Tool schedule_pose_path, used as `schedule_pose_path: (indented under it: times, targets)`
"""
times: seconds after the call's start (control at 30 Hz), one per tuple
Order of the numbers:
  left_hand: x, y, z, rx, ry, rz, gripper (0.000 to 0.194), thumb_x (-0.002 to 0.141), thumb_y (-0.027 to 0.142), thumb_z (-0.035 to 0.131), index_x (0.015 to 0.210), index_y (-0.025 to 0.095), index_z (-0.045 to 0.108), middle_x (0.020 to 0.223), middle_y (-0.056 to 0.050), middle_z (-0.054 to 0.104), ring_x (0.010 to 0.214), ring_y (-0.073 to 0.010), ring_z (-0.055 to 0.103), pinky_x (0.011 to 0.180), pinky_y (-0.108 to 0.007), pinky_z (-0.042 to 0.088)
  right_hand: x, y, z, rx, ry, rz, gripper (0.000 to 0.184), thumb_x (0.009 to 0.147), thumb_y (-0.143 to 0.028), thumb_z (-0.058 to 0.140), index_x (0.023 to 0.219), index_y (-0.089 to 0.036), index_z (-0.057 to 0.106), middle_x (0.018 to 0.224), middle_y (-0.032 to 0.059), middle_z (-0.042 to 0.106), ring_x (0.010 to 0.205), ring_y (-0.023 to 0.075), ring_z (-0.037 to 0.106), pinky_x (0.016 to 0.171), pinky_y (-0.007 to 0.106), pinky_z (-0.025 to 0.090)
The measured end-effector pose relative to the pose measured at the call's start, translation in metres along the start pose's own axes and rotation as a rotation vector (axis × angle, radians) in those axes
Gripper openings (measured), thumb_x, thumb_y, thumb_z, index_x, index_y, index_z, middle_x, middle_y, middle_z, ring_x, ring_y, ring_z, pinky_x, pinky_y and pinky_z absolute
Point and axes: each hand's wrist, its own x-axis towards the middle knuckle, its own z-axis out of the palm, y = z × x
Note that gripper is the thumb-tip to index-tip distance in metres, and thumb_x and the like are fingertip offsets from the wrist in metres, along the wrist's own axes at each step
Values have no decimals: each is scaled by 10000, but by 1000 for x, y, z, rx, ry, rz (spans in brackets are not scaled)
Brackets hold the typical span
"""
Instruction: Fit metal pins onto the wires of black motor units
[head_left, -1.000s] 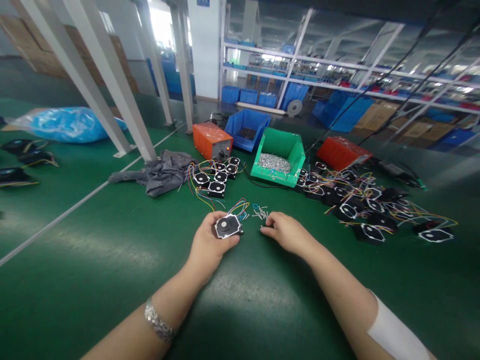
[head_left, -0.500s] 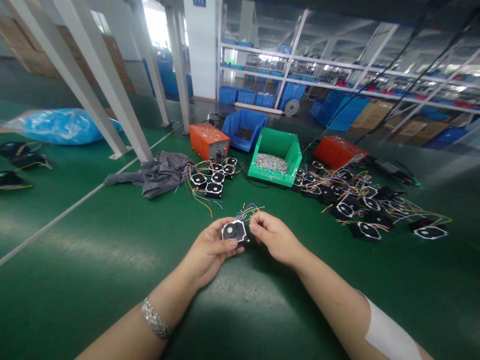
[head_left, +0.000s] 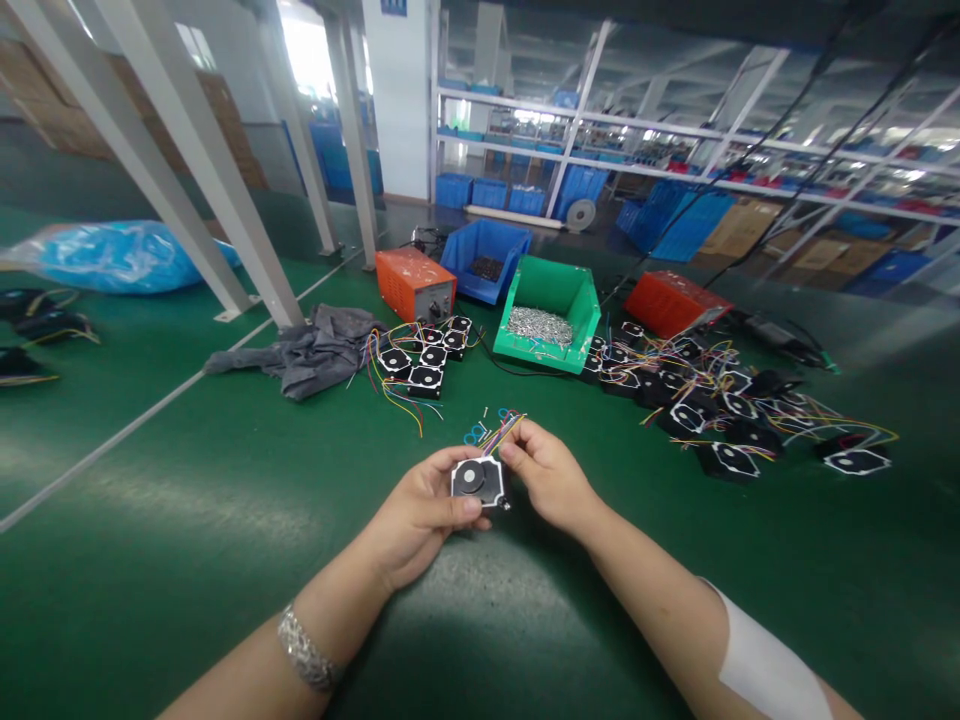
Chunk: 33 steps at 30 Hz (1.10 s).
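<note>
My left hand (head_left: pixel 424 505) is closed around a small square black motor (head_left: pixel 484 484) with white corners and a round raised disc facing up. Its thumb lies on the motor's near edge. Coloured wires (head_left: pixel 501 434) run from the far side of the motor. Beside them, my right hand (head_left: pixel 551 470) is pinched closed on the wires; its fingertips partly hide them. Just beyond the hands, a few small screws (head_left: pixel 485 412) and thin blue loops (head_left: pixel 472 436) lie on the green table surface (head_left: pixel 465 620).
A green bin (head_left: pixel 585 330) holds many silver screws, and a blue bin (head_left: pixel 510 240) holds dark small parts. Orange boxes (head_left: pixel 411 284) flank them. More motors with wires lie in a left group (head_left: pixel 426 378) and a right pile (head_left: pixel 686 415). A grey cloth (head_left: pixel 322 350) lies left.
The motor in my left hand has come slightly nearer and to the right, turning a little. My right fingers have moved from beside the motor onto its wires.
</note>
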Motion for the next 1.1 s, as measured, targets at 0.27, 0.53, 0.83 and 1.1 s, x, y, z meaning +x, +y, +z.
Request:
schedule_pose_path:
  times: [0.27,0.53,0.83,1.1]
  targets:
    - [0,3,-1,9,3,20,391,534,78,667,890,181,543,778,-7,557,638,-112,545,549,-238,480,0,-2,0,207,-46,-11,156,755,-291,445,667,-173,395,611,-35,392,556,93,367,531,218,324]
    - [0,0,-3,25,-4,11,386,529,87,673,886,176,557,785,-15,557,643,-115,538,540,-232,473,-1,-4,-2,-142,-22,-103,132,770,-224,407,647,-175,406,664,-7,447,648,121,414,620,247,346]
    - [1,3,-4,21,18,18,391,526,82,673,887,189,563,781,-6,567,642,-116,548,551,-238,473,2,-10,-17,-234,-72,-202,101,739,-193,476,645,-162,494,688,-3,465,679,119,447,651,246,355]
    - [6,8,-8,25,169,116,385,536,70,664,887,188,558,765,7,574,623,-94,532,501,-192,438,28,37,-49,-690,209,181,231,714,-249,517,917,-142,542,693,4,454,628,126,456,577,235,352]
